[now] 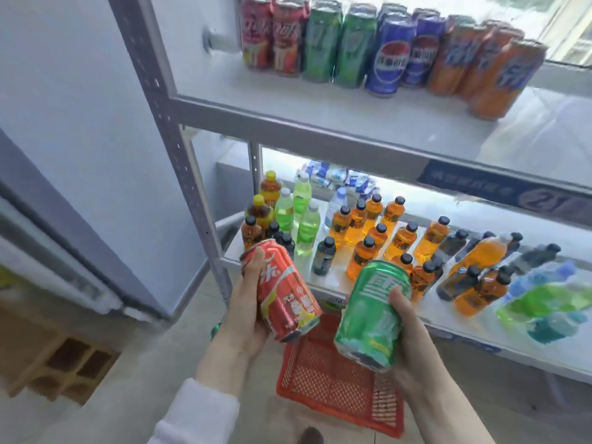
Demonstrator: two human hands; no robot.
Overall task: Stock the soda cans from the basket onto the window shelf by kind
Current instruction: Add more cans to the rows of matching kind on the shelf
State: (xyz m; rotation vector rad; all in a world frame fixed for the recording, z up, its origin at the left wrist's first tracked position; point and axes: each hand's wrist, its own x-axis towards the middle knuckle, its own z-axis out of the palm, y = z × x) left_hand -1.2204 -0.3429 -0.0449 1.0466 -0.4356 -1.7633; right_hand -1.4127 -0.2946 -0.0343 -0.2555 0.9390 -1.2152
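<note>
- The left hand wraps its fingers and thumb round a red soda can. The can is tilted, its top leaning away toward the shelving.
- The right hand grips a green soda can from the side, thumb across the label. This can is tilted too.
- The two cans are held side by side and close together, red on the left, and they do not touch.
- A white sleeve covers the left forearm.
- Directly below both hands, a red plastic mesh basket sits on the floor.
- Just beyond the hands is the lower shelf. It holds orange drink bottles with dark caps and, further left, pale green bottles.
- Well above the hands, the window shelf carries cans standing in rows by kind.
- From left to right these are red cans, green cans, blue Pepsi cans and orange cans.
- The red row stands up and left of the held red can, and the green row is just beside it.
</note>
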